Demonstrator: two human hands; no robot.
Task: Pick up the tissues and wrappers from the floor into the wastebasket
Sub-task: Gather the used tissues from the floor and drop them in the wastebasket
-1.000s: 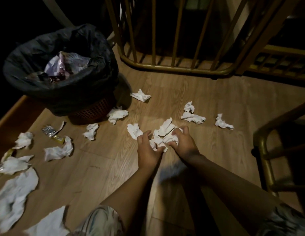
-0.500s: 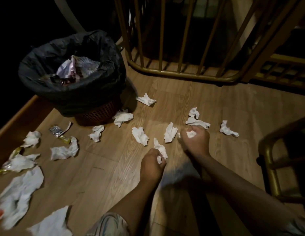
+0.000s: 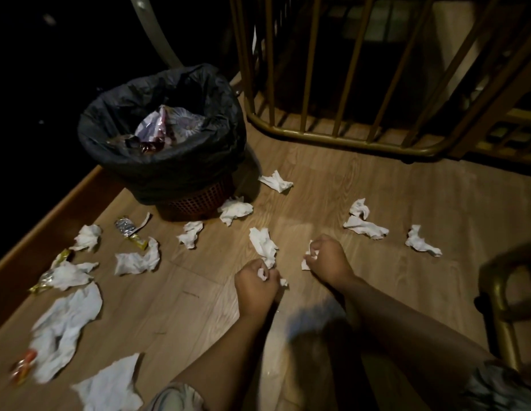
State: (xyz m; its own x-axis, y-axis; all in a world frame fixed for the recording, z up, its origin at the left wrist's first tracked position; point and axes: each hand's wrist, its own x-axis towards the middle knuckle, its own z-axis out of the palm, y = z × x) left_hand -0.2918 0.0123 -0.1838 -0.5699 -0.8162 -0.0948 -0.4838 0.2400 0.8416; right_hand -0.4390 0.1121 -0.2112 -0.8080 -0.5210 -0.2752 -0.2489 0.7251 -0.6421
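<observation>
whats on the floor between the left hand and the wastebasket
In the head view, crumpled tissues lie there: one just beyond the left hand, another at the foot of the wastebasket. The rest is bare wood floor.

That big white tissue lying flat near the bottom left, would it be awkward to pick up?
Probably floppy: the large tissue lies spread and rumpled on the floor, so it would likely droop and crumple when gripped. It looks thin and light, like the wads the left hand and right hand hold, so it should ball up easily.
</observation>
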